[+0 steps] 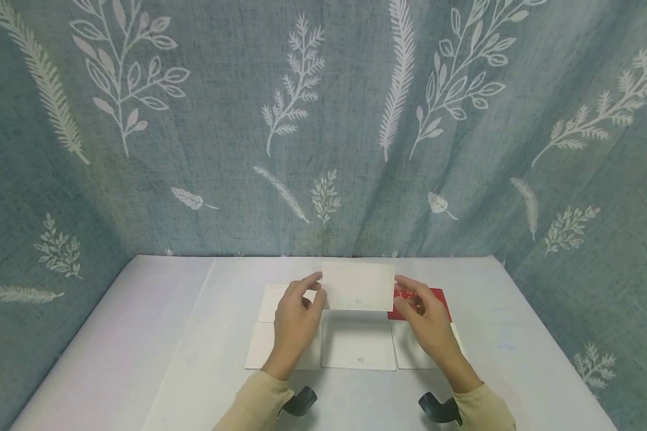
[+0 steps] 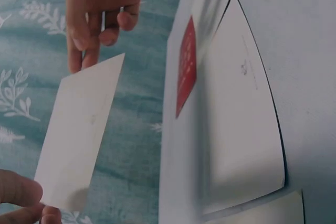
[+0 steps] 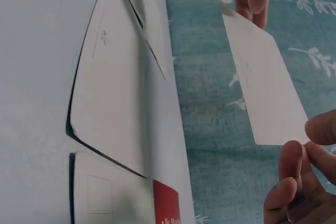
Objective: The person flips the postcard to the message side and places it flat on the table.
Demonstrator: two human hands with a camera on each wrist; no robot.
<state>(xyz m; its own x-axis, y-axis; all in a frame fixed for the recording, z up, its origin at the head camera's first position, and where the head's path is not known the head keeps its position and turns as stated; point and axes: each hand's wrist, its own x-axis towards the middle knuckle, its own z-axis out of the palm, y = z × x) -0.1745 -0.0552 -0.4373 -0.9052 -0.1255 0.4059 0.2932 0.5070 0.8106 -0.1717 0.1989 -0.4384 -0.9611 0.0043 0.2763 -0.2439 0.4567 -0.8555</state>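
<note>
Both hands hold up a blank-looking white card by its short edges, above the table. My left hand pinches its left edge between thumb and fingers, and my right hand pinches the right edge. A small grey mark shows low on the card's face. Under it on the table lies another white card with a similar mark. Beside that are white cards at left and right, partly covered by my hands. Behind the right hand a red card with white lettering is partly hidden.
A further white card lies at the back left of the group. The white tabletop ends at a blue-green curtain with leaf prints, which rises behind and at both sides. Dark curved pieces show at both cuffs.
</note>
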